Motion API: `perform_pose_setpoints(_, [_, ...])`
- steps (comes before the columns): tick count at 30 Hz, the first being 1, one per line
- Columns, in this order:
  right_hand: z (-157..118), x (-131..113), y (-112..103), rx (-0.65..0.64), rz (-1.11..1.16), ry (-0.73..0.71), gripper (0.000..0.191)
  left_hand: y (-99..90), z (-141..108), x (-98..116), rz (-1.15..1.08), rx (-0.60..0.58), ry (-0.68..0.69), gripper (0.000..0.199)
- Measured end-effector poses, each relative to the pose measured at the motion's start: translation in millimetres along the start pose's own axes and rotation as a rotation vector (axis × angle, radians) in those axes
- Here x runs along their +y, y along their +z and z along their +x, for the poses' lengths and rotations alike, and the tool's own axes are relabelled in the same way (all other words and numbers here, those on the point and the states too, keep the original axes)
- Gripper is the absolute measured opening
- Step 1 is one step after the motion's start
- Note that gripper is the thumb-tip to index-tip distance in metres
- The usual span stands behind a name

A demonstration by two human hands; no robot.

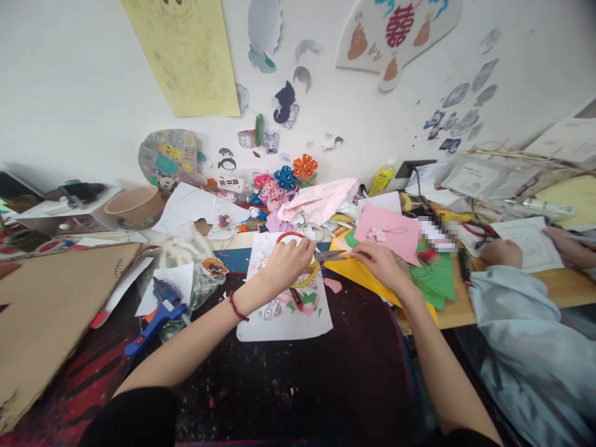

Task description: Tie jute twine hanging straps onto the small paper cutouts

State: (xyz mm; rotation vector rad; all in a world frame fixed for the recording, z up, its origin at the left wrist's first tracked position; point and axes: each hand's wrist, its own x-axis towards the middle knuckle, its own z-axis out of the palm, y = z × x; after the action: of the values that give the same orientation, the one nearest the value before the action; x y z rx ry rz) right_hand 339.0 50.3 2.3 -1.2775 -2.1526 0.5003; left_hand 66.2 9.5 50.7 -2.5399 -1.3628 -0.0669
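My left hand point(291, 257) is closed around a pair of scissors point(331, 255) with red and yellow handles. Their blades point right, over a white sheet point(251, 332) strewn with small green and pink paper scraps. At the blade tips, the fingers of my right hand point(379, 264) are pinched together; whatever lies between them is too small to make out. Yellow paper point(356, 276) is below that hand, and a pink sheet point(395, 233) with a small cut-out and cord lies just behind it.
A blue glue gun point(161, 320) rests left on a plastic bag. Cardboard point(51, 310) covers the far left. Beaded flowers point(284, 180) stand against the wall. At right, another person's sleeve point(521, 335) and hands are beside a white drawing point(531, 242). Green paper point(437, 285) lies nearer.
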Motion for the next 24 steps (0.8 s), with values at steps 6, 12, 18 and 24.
perform_pose_setpoints(6, [-0.8, 4.1, 4.0, 0.023, -0.041, -0.039, 0.020, 3.6, 3.8, -0.6, -0.017, -0.026, 0.011, 0.021])
perform_pose_setpoints(12, [0.6, 9.7, 11.1, 0.051, -0.052, -0.085, 0.019, -3.6, 4.5, -2.7, -0.042, -0.060, 0.027, 0.013])
perform_pose_setpoints(18, [0.6, 10.7, 14.9, 0.060, -0.060, -0.114, 0.022, -4.7, 1.6, -3.8, -0.052, -0.074, 0.001, 0.008])
perform_pose_setpoints(24, [1.7, 24.8, 18.0, 0.130, -0.138, -0.088, 0.020, -2.3, -3.5, -21.9, -0.042, -0.036, -0.170, 0.014])
